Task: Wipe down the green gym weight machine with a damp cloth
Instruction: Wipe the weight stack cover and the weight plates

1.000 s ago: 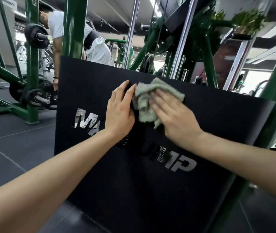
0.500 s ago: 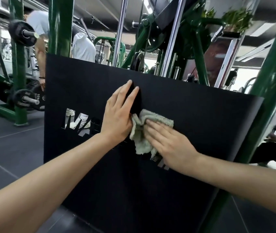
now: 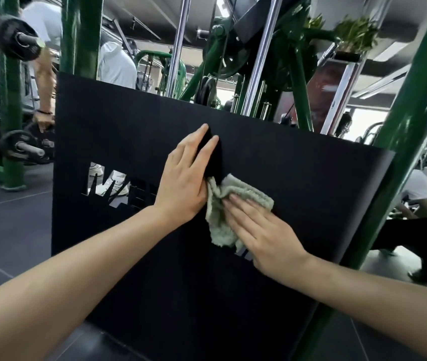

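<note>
Right fingers (image 3: 243, 207) straight, close together, laid flat on the cloth (image 3: 229, 212), pressing it against the black panel (image 3: 298, 178). No curl round the cloth; fingertips point up-left. Right hand (image 3: 261, 230) palm-down on the panel, heel over a cut-out letter low on the panel. Right forearm runs in from the lower right corner, wrist straight.

Left fingers (image 3: 203, 143) straight, slightly spread, tips pointing up-right, flat on the panel and holding nothing. Left hand (image 3: 183, 178) lies palm-down just left of the cloth, its thumb-side edge touching the cloth's left fold. Left forearm comes in from the lower left, wrist about straight.

Cloth: pale green, bunched, mid-panel between the two hands, upper right corner free, lower part hanging below the right fingers.

Panel stands upright on the green machine, cut-out letters (image 3: 108, 183) at its left partly hidden by the left hand. Green frame post (image 3: 400, 157) at the panel's right edge, another post (image 3: 82, 35) behind top left. Chrome rods (image 3: 261, 53) rise behind the panel. Barbell plates (image 3: 18, 147) on a rack far left. A person (image 3: 48, 48) in a white shirt stands behind left; another person (image 3: 420, 217) crouches at right. Dark floor (image 3: 11, 217).
</note>
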### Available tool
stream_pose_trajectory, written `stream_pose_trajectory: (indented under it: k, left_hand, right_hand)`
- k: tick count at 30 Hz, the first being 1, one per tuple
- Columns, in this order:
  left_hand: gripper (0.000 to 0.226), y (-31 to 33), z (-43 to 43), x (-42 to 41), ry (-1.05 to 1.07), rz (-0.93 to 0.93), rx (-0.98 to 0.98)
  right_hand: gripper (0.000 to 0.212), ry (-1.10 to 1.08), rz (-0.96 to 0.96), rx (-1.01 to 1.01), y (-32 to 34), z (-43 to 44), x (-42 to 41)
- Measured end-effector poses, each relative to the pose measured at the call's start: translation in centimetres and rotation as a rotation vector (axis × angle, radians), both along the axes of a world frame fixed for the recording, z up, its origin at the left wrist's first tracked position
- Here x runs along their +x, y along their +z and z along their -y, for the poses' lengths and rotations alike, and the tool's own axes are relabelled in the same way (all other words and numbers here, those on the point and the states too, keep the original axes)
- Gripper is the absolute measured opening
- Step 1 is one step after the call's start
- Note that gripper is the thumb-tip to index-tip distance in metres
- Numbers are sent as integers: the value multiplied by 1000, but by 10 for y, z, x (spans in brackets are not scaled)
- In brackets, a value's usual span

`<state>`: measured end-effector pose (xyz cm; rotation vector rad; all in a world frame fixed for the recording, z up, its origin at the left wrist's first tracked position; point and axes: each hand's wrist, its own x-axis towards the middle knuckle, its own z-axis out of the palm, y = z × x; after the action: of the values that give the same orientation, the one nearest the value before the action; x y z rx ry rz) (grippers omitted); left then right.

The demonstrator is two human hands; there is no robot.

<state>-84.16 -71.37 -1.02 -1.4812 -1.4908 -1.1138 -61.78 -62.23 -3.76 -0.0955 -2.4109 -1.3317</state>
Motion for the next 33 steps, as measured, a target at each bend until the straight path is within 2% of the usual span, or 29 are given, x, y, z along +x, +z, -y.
stream_pose_trajectory:
  k: [2, 6, 9, 11, 14, 17, 20, 22, 24, 26, 29, 31, 33]
  left_hand:
    - [72, 4, -2, 7, -29, -10, 5]
    - [76, 11, -7, 20, -68, 54, 41]
    - [78, 11, -9, 25, -69, 60, 50]
    - [74, 9, -11, 25, -65, 66, 49]
    - [71, 10, -12, 27, -46, 9, 32]
    - [70, 13, -13, 38, -59, -62, 24]
    - [70, 21, -19, 52, -105, -81, 37]
    - [70, 29, -24, 60, -116, -98, 50]
    - [68, 38, -29, 69, -125, -110, 62]
    - [65, 44, -34, 81, -131, -119, 63]
    - [62, 47, -41, 91, -115, -89, 99]
    - [51, 57, -44, 93, -96, -78, 154]
    - [32, 76, -48, 98, -102, -6, 194]
  right_hand:
    - [65, 0, -39, -2, 25, -1, 1]
    - [62, 19, -344, -74, 108, -4, -9]
    - [62, 42, -419, -63, 112, -3, -12]
    - [65, 38, -385, -52, 79, -3, -4]
    - [66, 12, -177, -31, 22, -6, 21]
    - [61, -13, -15, 4, 17, -11, 42]
    - [56, -8, -160, -8, 61, -13, 49]
    - [60, 3, -322, -48, 92, -13, 55]
    - [64, 36, -406, -84, 98, -10, 60]
    - [64, 63, -385, -91, 72, -11, 67]
    - [57, 74, -209, -109, 21, -17, 84]
    - [55, 68, -120, -113, 12, -21, 93]
    - [55, 75, -137, -128, 24, -20, 95]
